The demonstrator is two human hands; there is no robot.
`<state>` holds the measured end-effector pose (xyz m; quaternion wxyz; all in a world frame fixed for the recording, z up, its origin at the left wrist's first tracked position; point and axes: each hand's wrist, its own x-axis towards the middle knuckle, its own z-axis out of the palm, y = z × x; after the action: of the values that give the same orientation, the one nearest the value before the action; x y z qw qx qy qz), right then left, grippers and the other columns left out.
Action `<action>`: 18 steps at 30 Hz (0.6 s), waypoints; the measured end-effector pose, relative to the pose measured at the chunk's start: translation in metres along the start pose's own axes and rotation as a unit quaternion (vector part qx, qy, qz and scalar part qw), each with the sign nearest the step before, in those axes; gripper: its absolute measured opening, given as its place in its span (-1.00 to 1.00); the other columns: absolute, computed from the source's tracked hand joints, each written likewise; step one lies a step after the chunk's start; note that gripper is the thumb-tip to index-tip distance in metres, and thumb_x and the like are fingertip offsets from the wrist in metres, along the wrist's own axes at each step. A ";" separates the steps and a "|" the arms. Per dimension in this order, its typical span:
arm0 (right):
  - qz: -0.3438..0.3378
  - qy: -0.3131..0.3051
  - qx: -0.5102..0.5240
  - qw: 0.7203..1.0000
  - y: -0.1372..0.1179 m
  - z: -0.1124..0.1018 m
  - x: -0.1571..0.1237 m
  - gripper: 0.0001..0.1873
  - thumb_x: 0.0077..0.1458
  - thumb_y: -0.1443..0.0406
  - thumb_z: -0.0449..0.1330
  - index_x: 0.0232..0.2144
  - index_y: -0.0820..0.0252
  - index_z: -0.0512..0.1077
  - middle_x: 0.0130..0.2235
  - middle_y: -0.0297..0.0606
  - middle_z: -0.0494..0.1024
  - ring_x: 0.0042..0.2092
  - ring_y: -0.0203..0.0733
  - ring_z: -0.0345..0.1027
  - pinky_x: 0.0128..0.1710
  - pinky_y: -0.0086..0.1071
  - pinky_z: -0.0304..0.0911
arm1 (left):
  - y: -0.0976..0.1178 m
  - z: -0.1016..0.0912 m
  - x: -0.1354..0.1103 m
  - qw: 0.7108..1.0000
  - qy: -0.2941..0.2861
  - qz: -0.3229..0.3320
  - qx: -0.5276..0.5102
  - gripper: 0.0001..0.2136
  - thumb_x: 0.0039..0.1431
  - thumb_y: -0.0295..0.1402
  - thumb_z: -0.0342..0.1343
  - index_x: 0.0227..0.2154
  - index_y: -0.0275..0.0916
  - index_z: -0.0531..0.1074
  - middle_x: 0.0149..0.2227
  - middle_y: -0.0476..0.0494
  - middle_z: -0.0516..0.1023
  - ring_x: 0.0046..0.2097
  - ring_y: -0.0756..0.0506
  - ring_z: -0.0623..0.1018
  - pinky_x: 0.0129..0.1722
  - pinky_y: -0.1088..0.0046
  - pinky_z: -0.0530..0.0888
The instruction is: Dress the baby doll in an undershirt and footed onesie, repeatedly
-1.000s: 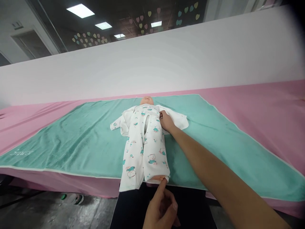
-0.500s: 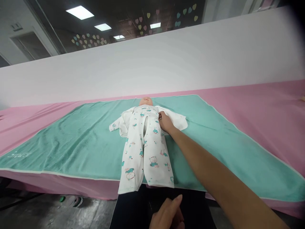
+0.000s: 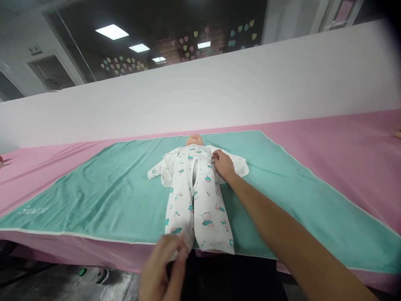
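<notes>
A baby doll (image 3: pixel 194 140) lies on its back on a green towel (image 3: pixel 94 196). The towel is spread over a long pink surface (image 3: pixel 328 142). The doll's head is at the far end and its legs point to the person. White pants (image 3: pixel 206 209) with little pictures cover both legs and reach up to the doll's tummy. The left hand (image 3: pixel 161 267) is down at the near edge of the towel. Its grip is closed on the end of the pants leg on the person's left, with the cloth pinched between thumb and fingers. The right hand (image 3: pixel 223 164) reaches far out and rests on the doll's side, with its fingertips at the top edge of the pants. I cannot tell if that grip pinches the cloth or only presses on it. The pants look almost all the way on, but I cannot see any feet at the leg ends. A white shirt (image 3: pixel 239 165) lies open under the doll, spread out to both sides, so it is not closed yet. Behind the surface stands a plain white wall (image 3: pixel 219 96).
</notes>
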<state>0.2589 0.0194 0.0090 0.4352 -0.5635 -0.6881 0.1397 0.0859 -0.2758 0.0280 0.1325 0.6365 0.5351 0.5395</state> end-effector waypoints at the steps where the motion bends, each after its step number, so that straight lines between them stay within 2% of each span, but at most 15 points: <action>1: 0.006 0.028 -0.020 0.999 0.000 -0.005 0.001 -0.75 0.13 0.32 -0.10 -0.20 0.09 0.31 -0.18 -0.23 0.48 -0.20 -0.13 0.30 -0.26 -0.30 0.14 | -0.001 -0.010 0.021 1.000 0.019 0.003 0.007 -0.84 0.13 -0.34 0.04 -0.25 -0.08 0.47 -0.38 -0.07 0.47 -0.31 -0.06 0.46 -0.28 0.45 0.43; 3: 0.014 0.078 -0.072 0.994 0.002 -0.015 0.004 -0.76 0.15 0.28 -0.09 -0.19 0.12 0.31 -0.16 -0.17 0.45 -0.17 -0.10 0.28 -0.24 -0.28 0.12 | -0.014 -0.023 0.064 0.998 0.042 0.011 0.040 -0.86 0.11 -0.32 0.06 -0.27 -0.12 0.45 -0.29 -0.08 0.47 -0.23 -0.08 0.46 -0.23 0.43 0.42; 5: 0.023 0.098 -0.130 0.986 0.009 -0.025 0.007 -0.75 0.16 0.22 -0.06 -0.19 0.17 0.32 -0.15 -0.10 0.43 -0.13 -0.04 0.24 -0.21 -0.25 0.10 | -0.040 -0.025 0.110 0.996 0.012 0.011 0.085 -0.82 0.13 -0.31 0.01 -0.22 -0.15 0.43 -0.22 -0.08 0.46 -0.18 -0.08 0.45 -0.19 0.43 0.41; 7: 0.050 0.087 -0.175 0.979 0.017 -0.032 0.009 -0.70 0.14 0.13 -0.02 -0.20 0.20 0.33 -0.15 -0.06 0.42 -0.10 0.00 0.23 -0.19 -0.22 0.09 | -0.072 -0.019 0.154 0.993 -0.020 0.013 0.119 -0.77 0.14 -0.32 -0.02 -0.16 -0.19 0.40 -0.18 -0.11 0.43 -0.11 -0.09 0.43 -0.16 0.43 0.41; 9: 0.082 0.061 -0.192 0.976 0.023 -0.036 0.011 -0.63 0.14 0.06 -0.01 -0.22 0.21 0.34 -0.15 -0.04 0.42 -0.12 0.00 0.24 -0.21 -0.22 0.10 | -0.100 -0.008 0.193 0.986 -0.019 0.013 0.168 -0.72 0.14 -0.34 -0.07 -0.11 -0.24 0.37 -0.08 -0.16 0.40 -0.02 -0.12 0.39 -0.09 0.39 0.37; 11: 0.085 0.040 -0.193 0.977 0.024 -0.037 0.011 -0.60 0.13 0.01 -0.02 -0.25 0.21 0.34 -0.17 -0.06 0.42 -0.15 -0.03 0.27 -0.24 -0.26 0.11 | -0.120 0.006 0.225 0.973 -0.021 -0.004 0.230 -0.65 0.13 -0.31 -0.06 -0.03 -0.29 0.32 0.00 -0.24 0.35 0.06 -0.18 0.31 -0.01 0.31 0.31; 14: 0.075 0.038 -0.191 0.978 0.020 -0.039 0.014 -0.60 0.12 -0.01 -0.03 -0.27 0.17 0.34 -0.19 -0.12 0.44 -0.19 -0.09 0.31 -0.30 -0.32 0.12 | -0.134 0.027 0.254 0.948 -0.037 -0.027 0.316 -0.56 0.13 -0.20 -0.03 0.02 -0.35 0.29 0.03 -0.36 0.31 0.08 -0.30 0.27 -0.02 0.19 0.27; 18: 0.114 0.000 -0.212 0.971 0.018 -0.049 0.018 -0.47 0.11 -0.12 -0.14 -0.39 0.15 0.36 -0.33 -0.12 0.48 -0.28 -0.06 0.36 -0.37 -0.30 0.13 | -0.146 0.046 0.262 0.933 -0.016 0.000 0.359 -0.66 0.19 -0.20 -0.13 -0.13 -0.28 0.39 -0.11 -0.33 0.41 -0.02 -0.30 0.34 -0.10 0.21 0.27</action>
<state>0.3073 0.0266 0.0332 0.2869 -0.7178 -0.6332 0.0393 0.0053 0.0161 0.0436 -0.0966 0.6502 0.6909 0.3009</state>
